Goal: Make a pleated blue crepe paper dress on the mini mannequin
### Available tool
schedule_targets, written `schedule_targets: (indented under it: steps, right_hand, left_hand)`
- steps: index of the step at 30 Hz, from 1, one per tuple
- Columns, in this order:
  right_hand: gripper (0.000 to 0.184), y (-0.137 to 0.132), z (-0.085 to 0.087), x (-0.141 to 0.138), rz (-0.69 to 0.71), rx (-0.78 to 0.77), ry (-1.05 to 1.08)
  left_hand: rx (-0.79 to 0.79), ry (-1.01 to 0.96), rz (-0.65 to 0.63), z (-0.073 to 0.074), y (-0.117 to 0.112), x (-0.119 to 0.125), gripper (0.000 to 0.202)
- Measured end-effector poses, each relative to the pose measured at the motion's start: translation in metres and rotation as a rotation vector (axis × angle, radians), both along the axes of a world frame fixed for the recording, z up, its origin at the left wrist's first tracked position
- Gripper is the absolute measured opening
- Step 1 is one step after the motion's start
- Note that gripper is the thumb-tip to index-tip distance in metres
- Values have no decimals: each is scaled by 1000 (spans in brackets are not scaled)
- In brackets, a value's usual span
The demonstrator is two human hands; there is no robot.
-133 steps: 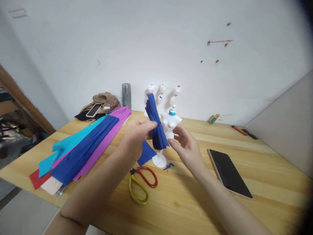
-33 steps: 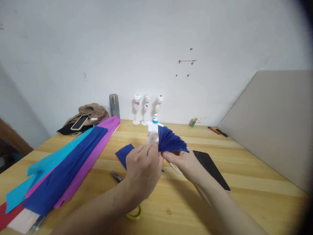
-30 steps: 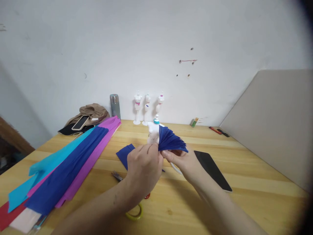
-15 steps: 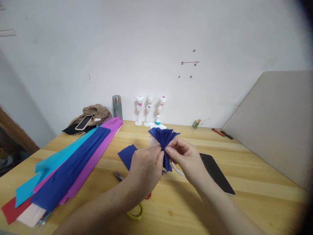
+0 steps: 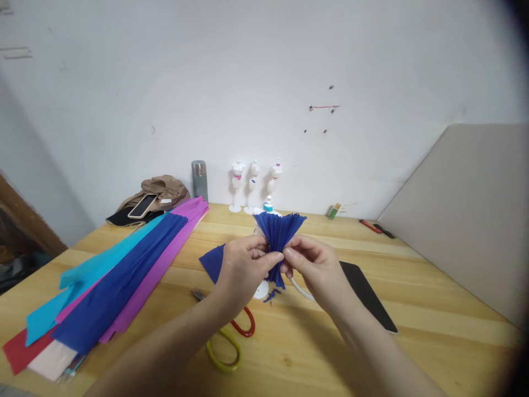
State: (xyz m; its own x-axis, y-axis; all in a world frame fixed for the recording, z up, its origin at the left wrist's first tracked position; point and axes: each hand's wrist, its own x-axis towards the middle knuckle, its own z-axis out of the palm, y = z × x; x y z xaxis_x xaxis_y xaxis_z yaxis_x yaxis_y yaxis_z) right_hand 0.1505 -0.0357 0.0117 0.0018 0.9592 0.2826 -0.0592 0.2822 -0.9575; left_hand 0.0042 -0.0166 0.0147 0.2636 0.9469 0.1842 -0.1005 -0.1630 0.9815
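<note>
Between my hands is a pleated piece of dark blue crepe paper (image 5: 282,225), pinched at its waist and fanned out above and below. My left hand (image 5: 248,264) grips its left side, thumb across the pleats. With thumb and fingertips, my right hand (image 5: 313,264) pinches the right side at the same level. A flat piece of blue paper (image 5: 212,261) lies on the table left of my left hand. Small blue scraps (image 5: 271,296) lie below the bunch. Scissors (image 5: 225,353) with one yellow and one red handle loop lie under my left forearm, partly hidden by it.
Long strips of coloured paper (image 5: 128,278) cover the table's left side. Behind them are a cap and cloth (image 5: 165,190), a phone (image 5: 142,206) and a flask (image 5: 199,182). Small white mannequins (image 5: 237,184) stand by the wall. A black tablet-like slab (image 5: 367,298) lies right.
My left hand has shifted its hold and opened its grip somewhat, thumb now lying across the pleats. The paper's upper fan has spread rightward. More of the scissors' handles shows.
</note>
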Motion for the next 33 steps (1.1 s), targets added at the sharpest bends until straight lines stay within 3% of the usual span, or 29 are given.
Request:
schedule_targets:
  steps: [6,15,25,33]
  right_hand:
    - [37,2,-1,-1,-3,-31,32]
    - [38,3,-3,-1,-9,-62,61]
    - [43,2,3,-4,-24,-104,15]
    - [40,10,-6,-3,-62,-73,-84]
  left_hand:
    - [-90,-30,-5,4,0,2,8]
    - [-100,-41,-97,3,2,1,1]
    - [-114,6,-96,5,5,-1,4]
    - [-133,27,-120,-4,13,-2,5]
